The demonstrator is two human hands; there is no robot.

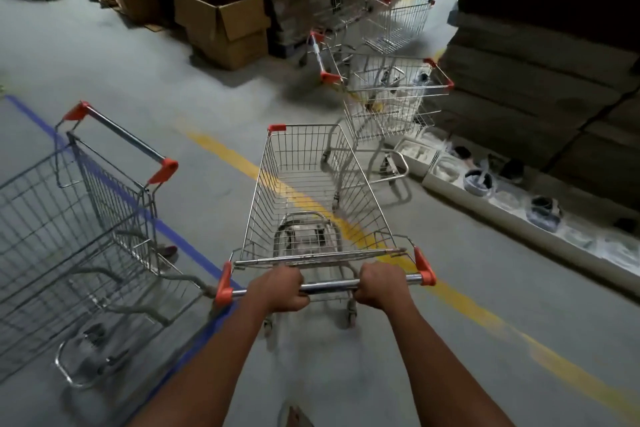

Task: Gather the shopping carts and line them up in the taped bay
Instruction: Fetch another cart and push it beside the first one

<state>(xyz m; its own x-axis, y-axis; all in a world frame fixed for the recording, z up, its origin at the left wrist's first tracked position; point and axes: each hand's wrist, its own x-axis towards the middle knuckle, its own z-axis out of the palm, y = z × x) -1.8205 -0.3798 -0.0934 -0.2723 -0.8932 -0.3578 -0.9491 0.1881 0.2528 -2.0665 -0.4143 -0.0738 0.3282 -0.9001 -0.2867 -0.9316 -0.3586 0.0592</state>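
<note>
Empty wire cart (311, 191) astride yellow line (221, 149)

- Both bare forearms enter from the bottom edge of the frame and run up toward the centre, drawing closer together as they go.
- The left hand (280, 288) sits just left of centre, knuckles up, its fingers curled over the cart handle (329, 286).
- The right hand (381, 284) sits just right of centre at about the same height, also knuckles up, its fingers wrapped round the same bar.
- The two hands are apart, with a bare stretch of bar between them.
- Both wrists look roughly straight, in line with the forearms.
- Neither sleeve nor glove shows on either arm.
</note>
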